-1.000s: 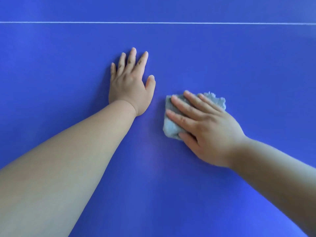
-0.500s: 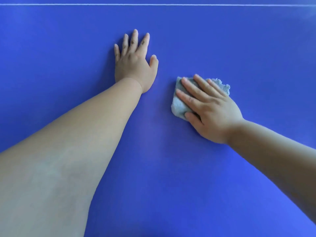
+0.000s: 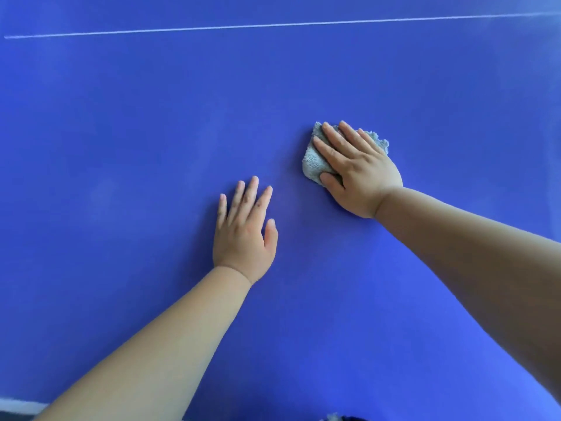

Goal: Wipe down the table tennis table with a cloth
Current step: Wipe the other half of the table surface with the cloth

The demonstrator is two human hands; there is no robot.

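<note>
The blue table tennis table (image 3: 121,147) fills nearly the whole head view. A folded grey cloth (image 3: 312,164) lies on it right of centre. My right hand (image 3: 358,168) presses flat on the cloth with straight fingers, covering most of it; the cloth's left side and frayed far edge show. My left hand (image 3: 244,235) rests flat on the bare table, fingers spread, below and left of the cloth and apart from it.
A thin white line (image 3: 273,25) runs across the table near the top of the view. The table's white near edge (image 3: 18,405) shows at the bottom left corner. A small dark object (image 3: 340,417) peeks in at the bottom edge.
My left hand has drawn back toward me. My right hand has pushed the cloth farther away across the table. The view has shifted, so the table's near edge now shows.
</note>
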